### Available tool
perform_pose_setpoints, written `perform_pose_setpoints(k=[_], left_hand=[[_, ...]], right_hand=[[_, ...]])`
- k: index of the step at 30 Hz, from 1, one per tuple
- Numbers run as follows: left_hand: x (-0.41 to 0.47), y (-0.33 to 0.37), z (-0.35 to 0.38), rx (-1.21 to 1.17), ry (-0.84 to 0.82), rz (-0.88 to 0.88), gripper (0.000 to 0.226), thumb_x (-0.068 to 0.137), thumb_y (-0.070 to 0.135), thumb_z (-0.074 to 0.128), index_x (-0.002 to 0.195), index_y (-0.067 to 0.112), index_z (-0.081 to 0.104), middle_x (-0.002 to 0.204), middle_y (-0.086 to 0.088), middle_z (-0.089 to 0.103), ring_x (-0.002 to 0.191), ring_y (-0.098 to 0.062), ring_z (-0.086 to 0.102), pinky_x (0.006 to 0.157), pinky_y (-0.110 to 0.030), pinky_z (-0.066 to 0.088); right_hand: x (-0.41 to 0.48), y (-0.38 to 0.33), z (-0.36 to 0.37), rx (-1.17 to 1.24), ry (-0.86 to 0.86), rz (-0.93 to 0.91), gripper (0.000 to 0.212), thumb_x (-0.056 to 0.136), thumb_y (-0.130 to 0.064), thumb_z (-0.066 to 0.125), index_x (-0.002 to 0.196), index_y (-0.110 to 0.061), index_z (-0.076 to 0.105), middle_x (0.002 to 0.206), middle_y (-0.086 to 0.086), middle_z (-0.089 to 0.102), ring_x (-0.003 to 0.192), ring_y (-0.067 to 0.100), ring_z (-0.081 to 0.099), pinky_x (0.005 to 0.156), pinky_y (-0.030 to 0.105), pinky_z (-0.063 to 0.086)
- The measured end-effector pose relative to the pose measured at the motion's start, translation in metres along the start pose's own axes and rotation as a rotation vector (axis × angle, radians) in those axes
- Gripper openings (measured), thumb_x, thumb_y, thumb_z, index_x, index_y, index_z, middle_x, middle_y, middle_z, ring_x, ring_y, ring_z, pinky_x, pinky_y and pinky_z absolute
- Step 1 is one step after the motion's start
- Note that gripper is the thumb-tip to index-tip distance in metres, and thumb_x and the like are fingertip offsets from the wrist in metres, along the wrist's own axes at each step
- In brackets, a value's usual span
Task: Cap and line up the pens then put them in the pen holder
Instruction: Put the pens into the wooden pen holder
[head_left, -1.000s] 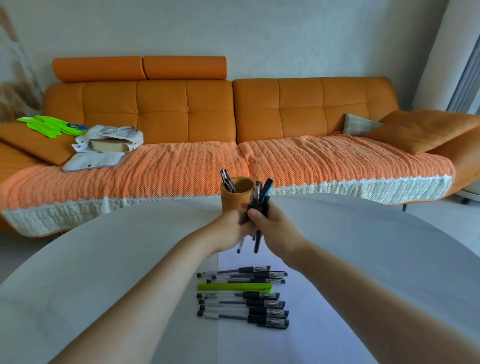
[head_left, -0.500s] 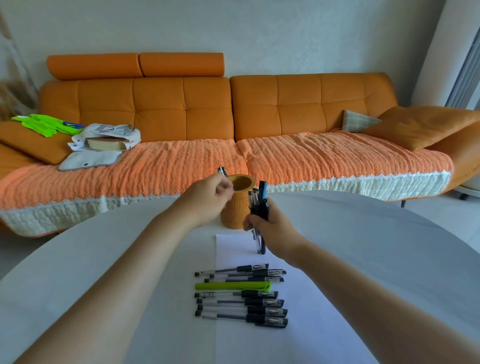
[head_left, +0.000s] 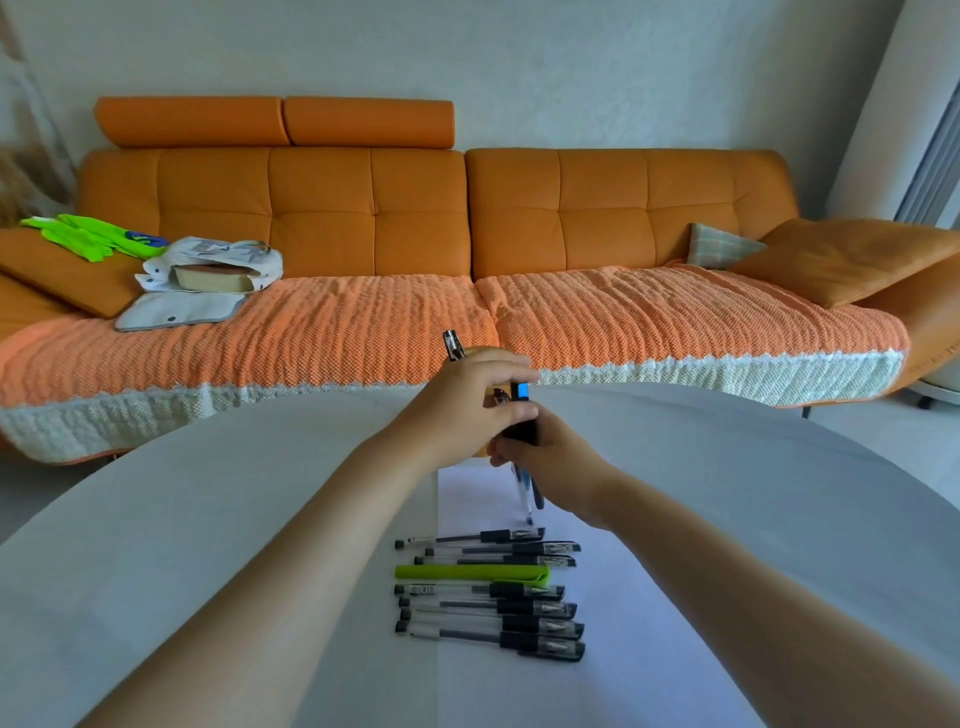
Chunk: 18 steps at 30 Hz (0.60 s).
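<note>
I see the right hand (head_left: 553, 457) at frame centre, grip closed around a bundle of pens (head_left: 523, 415), long axis near vertical: capped ends up, one with a blue band, tips pointing down toward the white paper (head_left: 649, 597). Lower ends stick out below the fist, just above the paper. Left hand (head_left: 467, 402) comes in from lower left, fingers curled over the top of the bundle, thumb and fingers pinching at the upper pen ends; I can't tell whether it has one pen or just rests on them. It covers most of the pen holder (head_left: 480, 354); only a sliver of rim shows behind the knuckles, I think. One pen (head_left: 454, 345) sticks out there, tilted up-left.

Lower centre: a row of capped pens (head_left: 488, 592) lies on the paper, long axes left-right, caps to the right, stacked parallel and close. One green pen (head_left: 471, 572) sits among the black ones.

Both forearms cross the grey worktop (head_left: 182, 519) from the bottom corners. Behind: orange sofa (head_left: 467, 218) across the upper frame, bag (head_left: 218, 270) and green gloves (head_left: 83, 236) at upper left.
</note>
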<state>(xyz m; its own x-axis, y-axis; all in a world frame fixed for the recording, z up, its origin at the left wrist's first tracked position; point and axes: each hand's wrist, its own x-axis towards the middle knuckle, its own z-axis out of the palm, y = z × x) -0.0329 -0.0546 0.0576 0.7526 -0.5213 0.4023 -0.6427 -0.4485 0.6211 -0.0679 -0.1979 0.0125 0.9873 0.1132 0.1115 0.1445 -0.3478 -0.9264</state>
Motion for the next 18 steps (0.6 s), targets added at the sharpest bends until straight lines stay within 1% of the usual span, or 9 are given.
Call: perform_pose_setpoints(k=[1,3,5,7,9,12,14,16,18], left_hand=[[0.001,0.0,-0.002,-0.053,0.027,-0.019,0.039,0.094,0.028,0.062,0.133,0.026,0.058,0.14,0.007,0.053,0.127,-0.006,0.048,0.106,-0.032,0.043],[0.005,-0.002,-0.01,-0.126,0.163,-0.047,0.037,0.099,0.033,0.053,0.135,0.027,0.054,0.137,0.007,0.056,0.121,-0.004,0.052,0.099,-0.023,0.044],[0.011,-0.011,-0.019,-0.091,0.373,-0.057,0.032,0.101,0.027,0.048,0.132,0.023,0.055,0.134,0.008,0.058,0.118,-0.002,0.052,0.099,-0.024,0.044],[0.016,-0.026,-0.025,-0.048,0.498,-0.089,0.032,0.1,0.019,0.05,0.132,0.021,0.054,0.135,0.005,0.055,0.122,-0.007,0.05,0.103,-0.031,0.044],[0.021,-0.039,-0.026,-0.032,0.486,-0.142,0.041,0.098,0.018,0.054,0.138,0.022,0.048,0.143,0.001,0.047,0.132,-0.013,0.042,0.109,-0.034,0.038],[0.029,-0.049,-0.022,-0.149,0.33,-0.292,0.063,0.096,0.028,0.058,0.151,0.029,0.027,0.159,0.001,0.023,0.145,-0.02,0.024,0.112,-0.041,0.028],[0.033,-0.057,-0.017,-0.257,0.246,-0.352,0.074,0.095,0.033,0.059,0.154,0.035,0.014,0.163,0.005,0.011,0.148,-0.02,0.016,0.116,-0.048,0.023],[0.036,-0.065,-0.012,-0.347,0.208,-0.354,0.077,0.095,0.029,0.06,0.153,0.039,0.011,0.164,0.006,0.011,0.149,-0.02,0.015,0.118,-0.053,0.022],[0.041,-0.069,-0.009,-0.415,0.197,-0.342,0.078,0.094,0.023,0.062,0.153,0.039,0.013,0.162,0.004,0.018,0.147,-0.021,0.022,0.117,-0.052,0.026]], right_hand=[[0.003,-0.003,-0.003,0.015,0.015,-0.007,0.015,0.098,-0.006,0.049,0.105,-0.018,0.055,0.092,0.008,0.067,0.087,0.022,0.066,0.087,0.039,0.055],[0.01,-0.011,-0.011,0.093,0.077,-0.029,0.015,0.097,-0.006,0.051,0.11,-0.014,0.052,0.089,0.008,0.067,0.082,0.018,0.068,0.089,0.044,0.056],[0.018,-0.023,-0.021,0.205,0.143,-0.067,0.017,0.098,-0.003,0.05,0.11,-0.015,0.051,0.084,0.01,0.064,0.079,0.02,0.067,0.089,0.049,0.056],[0.028,-0.037,-0.029,0.308,0.192,-0.113,0.024,0.098,0.0,0.049,0.112,-0.019,0.051,0.081,0.009,0.062,0.08,0.023,0.064,0.087,0.049,0.056],[0.041,-0.051,-0.033,0.394,0.23,-0.145,0.027,0.098,0.002,0.048,0.117,-0.016,0.051,0.081,0.01,0.059,0.081,0.024,0.062,0.088,0.049,0.054],[0.066,-0.067,-0.035,0.479,0.286,-0.162,0.022,0.098,0.001,0.048,0.115,-0.013,0.05,0.085,0.01,0.057,0.078,0.021,0.063,0.09,0.051,0.053],[0.084,-0.074,-0.033,0.484,0.335,-0.173,0.021,0.098,0.0,0.05,0.113,-0.015,0.049,0.088,0.011,0.058,0.079,0.02,0.064,0.088,0.049,0.054],[0.1,-0.076,-0.028,0.445,0.378,-0.191,0.02,0.098,-0.001,0.049,0.113,-0.015,0.048,0.089,0.011,0.059,0.08,0.021,0.065,0.086,0.044,0.056],[0.112,-0.072,-0.022,0.345,0.402,-0.199,0.016,0.098,-0.002,0.047,0.111,-0.012,0.047,0.089,0.013,0.061,0.08,0.023,0.066,0.083,0.04,0.057]])
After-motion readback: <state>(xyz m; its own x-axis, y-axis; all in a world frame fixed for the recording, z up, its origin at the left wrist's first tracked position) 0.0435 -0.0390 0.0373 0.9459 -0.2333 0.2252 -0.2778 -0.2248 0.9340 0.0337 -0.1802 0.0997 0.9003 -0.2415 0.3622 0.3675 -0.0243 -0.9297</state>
